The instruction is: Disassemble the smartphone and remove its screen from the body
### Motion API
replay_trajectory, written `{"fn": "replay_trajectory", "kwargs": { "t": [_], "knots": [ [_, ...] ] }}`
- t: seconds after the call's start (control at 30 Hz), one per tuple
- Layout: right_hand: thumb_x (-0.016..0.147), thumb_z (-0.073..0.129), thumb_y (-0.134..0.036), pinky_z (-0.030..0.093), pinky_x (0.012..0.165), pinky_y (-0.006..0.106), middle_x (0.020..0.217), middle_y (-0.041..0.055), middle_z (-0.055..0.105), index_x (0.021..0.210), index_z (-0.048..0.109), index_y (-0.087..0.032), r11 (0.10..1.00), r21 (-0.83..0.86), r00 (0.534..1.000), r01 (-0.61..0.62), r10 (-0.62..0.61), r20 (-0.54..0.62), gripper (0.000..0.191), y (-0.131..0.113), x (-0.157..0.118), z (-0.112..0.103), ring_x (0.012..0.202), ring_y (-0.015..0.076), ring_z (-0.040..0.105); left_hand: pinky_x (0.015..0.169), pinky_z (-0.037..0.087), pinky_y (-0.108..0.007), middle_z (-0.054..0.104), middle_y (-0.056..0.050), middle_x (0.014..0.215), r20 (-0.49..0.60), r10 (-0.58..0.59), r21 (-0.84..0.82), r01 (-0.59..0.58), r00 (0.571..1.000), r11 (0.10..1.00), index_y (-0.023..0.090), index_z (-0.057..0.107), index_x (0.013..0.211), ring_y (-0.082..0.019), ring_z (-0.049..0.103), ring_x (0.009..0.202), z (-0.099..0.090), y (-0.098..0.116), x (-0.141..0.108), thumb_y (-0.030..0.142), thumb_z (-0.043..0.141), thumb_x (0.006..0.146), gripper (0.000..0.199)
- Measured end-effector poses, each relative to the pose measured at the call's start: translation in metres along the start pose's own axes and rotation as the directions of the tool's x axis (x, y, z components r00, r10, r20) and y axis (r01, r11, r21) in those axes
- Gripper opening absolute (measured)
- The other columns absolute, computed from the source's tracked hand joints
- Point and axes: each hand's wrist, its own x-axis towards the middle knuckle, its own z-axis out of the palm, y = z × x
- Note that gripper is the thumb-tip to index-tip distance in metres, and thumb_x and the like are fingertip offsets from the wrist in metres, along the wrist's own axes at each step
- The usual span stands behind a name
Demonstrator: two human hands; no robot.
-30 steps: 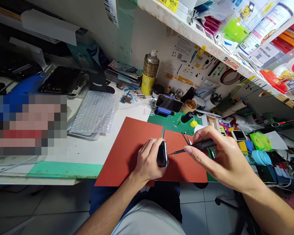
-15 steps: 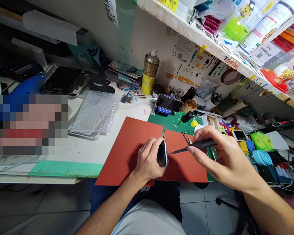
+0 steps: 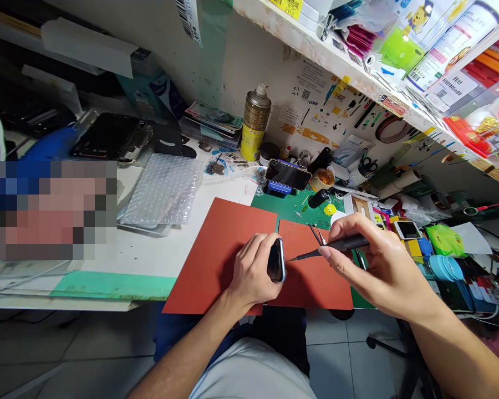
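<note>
With its bottom edge facing right, the dark phone with a blue-silver frame (image 3: 276, 260) sits upright over the red-brown rectangular mats (image 3: 228, 244), my left fingers (image 3: 251, 257) wrapped round it. Right thumb and fingers (image 3: 349, 244) pinch the slim black screwdriver (image 3: 336, 247), tip near the phone's right side. Yellow-gold spray can (image 3: 254, 124) far.

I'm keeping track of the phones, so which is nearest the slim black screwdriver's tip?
The phone with the pale blue edge, in the left hand; the black phone rests on a blue stand, the white phone lies far right.
</note>
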Motion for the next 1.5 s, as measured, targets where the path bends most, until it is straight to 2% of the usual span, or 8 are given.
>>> {"fn": "replay_trajectory", "kwargs": {
  "t": [0.17,0.3,0.47,0.67,1.0,1.07,1.23,1.5],
  "knots": [
    [0.105,0.07,-0.042,0.054,0.058,0.024,0.087,0.0021,0.07,0.1,0.061,-0.023,0.998,0.029,0.998,-0.055,0.056,-0.038,0.021,0.0,0.001,0.0,0.066,0.0138,0.066,0.085,0.061,-0.042,0.07,-0.013,0.109,-0.006,0.0,0.0,0.0,1.0,1.0,0.019,0.051,0.137,-0.031,0.071,0.097,0.001,0.0,0.0,0.019,0.062,0.076,0.062],
    [0.105,0.068,-0.039,0.056,0.06,0.025,0.096,0.0046,0.073,0.11,0.063,-0.023,0.998,0.045,0.999,-0.039,0.038,0.019,0.017,0.001,0.003,-0.001,0.071,0.0148,0.067,0.085,0.061,-0.041,0.07,-0.012,0.108,-0.005,0.003,0.003,-0.003,1.0,1.0,0.02,0.051,0.137,-0.031,0.072,0.097,0.001,0.001,0.0,0.019,0.062,0.076,0.062],
    [0.104,0.071,-0.041,0.052,0.056,0.024,0.086,0.001,0.069,0.1,0.062,-0.023,0.997,0.049,0.996,-0.059,0.062,-0.058,0.02,0.002,0.002,0.002,0.062,0.0123,0.063,0.086,0.061,-0.041,0.07,-0.012,0.108,-0.008,0.008,0.015,-0.008,1.0,1.0,0.02,0.051,0.137,-0.031,0.072,0.098,0.001,0.001,0.0,0.018,0.062,0.077,0.061],
    [0.103,0.072,-0.038,0.052,0.061,0.025,0.092,0.0041,0.071,0.101,0.064,-0.022,0.999,0.017,0.997,-0.051,0.052,-0.061,0.018,0.002,-0.002,0.003,0.076,0.0157,0.066,0.087,0.061,-0.042,0.071,-0.013,0.111,-0.009,0.028,0.015,-0.028,1.0,1.0,0.019,0.051,0.137,-0.032,0.072,0.099,0.0,-0.001,0.0,0.018,0.062,0.077,0.061],
    [0.1,0.071,-0.035,0.036,0.05,0.022,0.069,-0.007,0.056,0.094,0.055,-0.023,0.975,0.201,0.989,-0.099,0.119,-0.088,0.021,0.006,-0.003,0.008,0.055,0.0088,0.047,0.09,0.057,-0.04,0.07,-0.013,0.112,-0.018,0.082,0.052,-0.081,0.996,0.995,0.017,0.055,0.137,-0.032,0.072,0.101,0.003,-0.01,0.001,0.018,0.062,0.088,0.05],
    [0.102,0.069,-0.035,0.033,0.049,0.023,0.064,-0.01,0.05,0.093,0.055,-0.023,0.968,0.24,0.993,-0.068,0.089,-0.078,0.021,0.008,-0.002,0.007,0.051,0.0076,0.04,0.09,0.057,-0.039,0.07,-0.013,0.112,-0.009,0.091,0.058,-0.091,0.996,0.994,0.016,0.056,0.136,-0.032,0.072,0.101,0.003,-0.01,0.001,0.017,0.063,0.089,0.048],
    [0.096,0.072,-0.026,0.041,0.057,0.022,0.078,-0.0061,0.061,0.099,0.053,-0.023,0.97,0.24,0.997,-0.045,0.061,-0.056,0.019,0.01,0.002,0.004,0.06,0.0087,0.053,0.089,0.056,-0.04,0.069,-0.014,0.108,-0.009,0.115,0.069,-0.114,0.993,0.991,0.012,0.059,0.134,-0.032,0.071,0.096,0.002,-0.01,0.004,0.015,0.064,0.089,0.045],
    [0.096,0.07,-0.022,0.042,0.06,0.021,0.077,-0.0072,0.059,0.101,0.047,-0.025,0.978,0.193,0.997,0.074,-0.07,-0.029,0.024,0.011,0.006,0.003,0.059,0.0087,0.053,0.084,0.056,-0.039,0.071,-0.013,0.106,-0.045,0.143,0.106,-0.137,0.989,0.985,0.012,0.064,0.132,-0.032,0.072,0.092,0.003,-0.011,0.008,0.021,0.068,0.092,0.041]
  ]
}}
